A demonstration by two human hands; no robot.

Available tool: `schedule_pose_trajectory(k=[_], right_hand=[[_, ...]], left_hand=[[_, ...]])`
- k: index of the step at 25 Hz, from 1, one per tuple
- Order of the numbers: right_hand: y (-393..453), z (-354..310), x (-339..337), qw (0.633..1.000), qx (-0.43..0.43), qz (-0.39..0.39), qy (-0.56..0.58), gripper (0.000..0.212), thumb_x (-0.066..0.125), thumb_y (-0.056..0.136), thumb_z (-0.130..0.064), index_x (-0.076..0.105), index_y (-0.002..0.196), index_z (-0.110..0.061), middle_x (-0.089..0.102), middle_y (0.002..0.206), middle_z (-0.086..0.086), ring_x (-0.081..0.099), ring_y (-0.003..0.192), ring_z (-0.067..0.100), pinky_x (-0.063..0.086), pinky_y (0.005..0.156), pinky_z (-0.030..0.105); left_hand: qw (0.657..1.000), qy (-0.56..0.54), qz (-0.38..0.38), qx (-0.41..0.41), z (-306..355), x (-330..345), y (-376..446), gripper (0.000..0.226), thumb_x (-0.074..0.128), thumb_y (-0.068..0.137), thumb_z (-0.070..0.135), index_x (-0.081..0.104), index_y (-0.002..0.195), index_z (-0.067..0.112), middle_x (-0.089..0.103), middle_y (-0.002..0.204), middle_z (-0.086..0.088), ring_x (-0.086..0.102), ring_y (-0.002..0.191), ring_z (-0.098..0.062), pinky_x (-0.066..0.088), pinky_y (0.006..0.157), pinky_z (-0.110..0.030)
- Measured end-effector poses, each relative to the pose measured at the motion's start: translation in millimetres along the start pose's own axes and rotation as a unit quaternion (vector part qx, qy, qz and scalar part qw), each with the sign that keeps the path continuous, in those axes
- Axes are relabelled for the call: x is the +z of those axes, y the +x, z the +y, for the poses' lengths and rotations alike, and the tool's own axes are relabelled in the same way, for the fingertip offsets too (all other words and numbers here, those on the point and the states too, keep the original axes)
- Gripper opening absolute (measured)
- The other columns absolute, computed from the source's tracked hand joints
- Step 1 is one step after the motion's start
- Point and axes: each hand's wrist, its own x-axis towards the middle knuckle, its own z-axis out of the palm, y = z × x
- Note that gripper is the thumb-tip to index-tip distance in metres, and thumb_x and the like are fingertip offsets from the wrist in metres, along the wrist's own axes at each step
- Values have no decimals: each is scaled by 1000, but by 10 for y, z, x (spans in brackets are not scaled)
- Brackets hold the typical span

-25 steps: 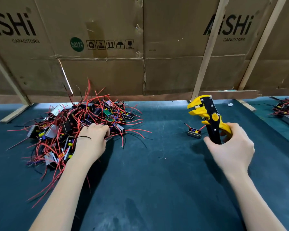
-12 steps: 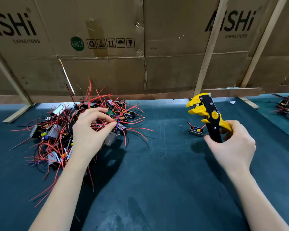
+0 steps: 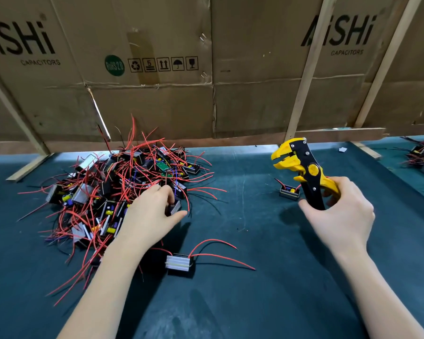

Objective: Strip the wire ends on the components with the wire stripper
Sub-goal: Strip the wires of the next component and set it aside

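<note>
1. Your left hand [image 3: 152,214] is pinching a small component [image 3: 173,208] at the near right edge of the pile [image 3: 113,192].
2. Your right hand [image 3: 340,211] is gripping the wire stripper [image 3: 304,172] upright, its yellow jaws parted.
3. Bare green mat [image 3: 242,241] is lying between your hands; a loose component [image 3: 179,264] is sitting just beside your left forearm.
4. Another component [image 3: 289,192] is resting just left of the stripper, with the cardboard wall [image 3: 230,94] closing off the far edge.

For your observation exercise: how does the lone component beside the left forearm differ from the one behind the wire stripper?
The near component shows a silvery ribbed face; the far component shows an open top with small parts. The near one's red wires trail long rightward; the far one's look short. Both are dark, red-wired, and lie on the mat.
</note>
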Motion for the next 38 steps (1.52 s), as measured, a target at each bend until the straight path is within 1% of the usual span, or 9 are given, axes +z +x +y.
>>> schedule_pose_trajectory(k=[4,7,9,15,21,25,28,32,38], right_hand=[[4,11,-1,1000,-3,3,0,43,84,63,-25,62,100,-21,56,86,-10,50,76,16,37,75,29],[7,4,-4,1000,-4,7,3,41,84,63,-25,62,97,-22,56,84,-10,50,75,15,36,74,28],[15,10,1,1000,2,4,2,40,83,64,-27,62,98,-23,57,85,-9,50,76,15,36,74,27],[20,61,25,1000,2,4,-4,43,83,64,-28,63,102,-21,58,87,-9,51,77,15,37,75,28],[26,82,42,1000,4,3,-3,44,84,64,-28,63,103,-21,58,87,-10,51,78,13,36,74,26],[23,61,38,1000,-3,4,-7,44,84,63,-27,63,102,-21,56,87,-11,51,76,15,38,75,28],[7,31,37,1000,-25,3,-9,44,83,62,-24,63,100,-21,55,87,-13,50,76,14,44,76,33],[-5,34,41,997,-66,-16,-20,46,84,59,-22,63,99,-19,59,88,-11,56,77,19,47,77,40],[-79,61,141,978,-176,-36,-110,58,89,47,-21,65,98,-10,63,94,4,56,83,33,30,72,36]], left_hand=[[959,-206,-171,91,-113,-261,-59,38,80,69,52,67,97,29,67,90,13,60,85,-4,45,76,-18],[907,-157,-375,109,-161,-377,-149,49,88,59,51,68,100,33,68,97,22,63,94,3,47,85,-15],[903,-114,-399,114,-112,-314,-161,33,89,65,36,71,92,29,71,87,18,65,84,0,52,82,-23],[896,-297,-237,230,208,-227,-127,26,80,75,12,71,96,24,71,99,8,64,100,-15,47,92,-28],[940,-165,-209,212,333,107,-111,56,53,71,-16,77,100,25,56,138,11,42,129,-7,31,110,-31],[971,-229,40,55,443,197,-133,14,73,83,28,63,79,19,62,83,7,57,79,-12,44,73,-32],[994,-57,-98,-11,524,320,-183,56,62,66,78,54,70,22,59,68,7,58,71,-15,50,68,-34],[979,-102,-176,29,380,282,-143,32,78,71,51,64,83,24,63,80,9,59,81,-14,50,80,-35],[965,-242,-97,2,287,261,-117,9,74,85,33,77,84,25,74,81,14,65,80,1,44,77,-12]])
